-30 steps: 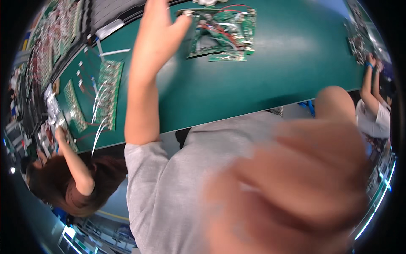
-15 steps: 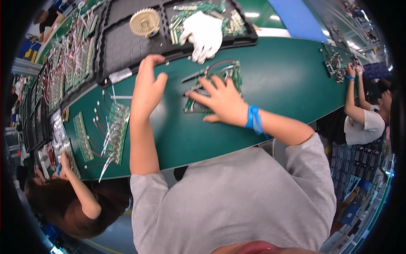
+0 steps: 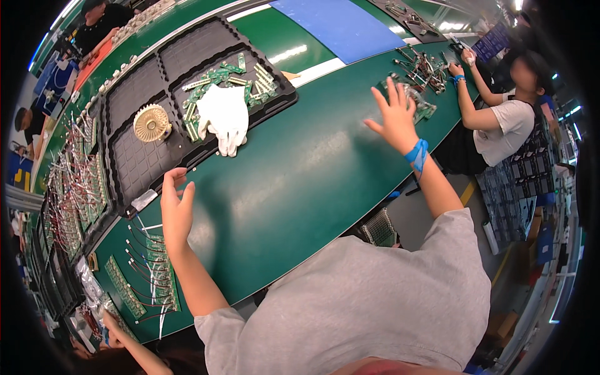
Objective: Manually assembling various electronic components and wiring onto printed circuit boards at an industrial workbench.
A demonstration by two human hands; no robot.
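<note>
My right hand (image 3: 396, 119), a blue band around its wrist, is above the far right of the green table with fingers spread and nothing in them. Just beyond it lies a pile of green circuit boards (image 3: 424, 107), partly hidden by my fingers. My left hand (image 3: 177, 203) is held over the table's left part, thumb apart from the bent fingers, nothing in its grasp. Beside it, nearer the left edge, lie green circuit boards with wires (image 3: 164, 275) and a narrow circuit board strip (image 3: 124, 287).
A black tray (image 3: 134, 164) beyond my left hand bears a cream finned wheel (image 3: 152, 123), small circuit boards (image 3: 262, 84) and a white glove (image 3: 226, 115). Wired boards (image 3: 75, 187) stand densely at left. A co-worker (image 3: 500, 119) handles parts at right; another person's arm shows at lower left.
My right hand has moved far to the right, and the circuit boards that were under it now lie near the co-worker. The view has turned rightward. My left hand stays raised and empty.
</note>
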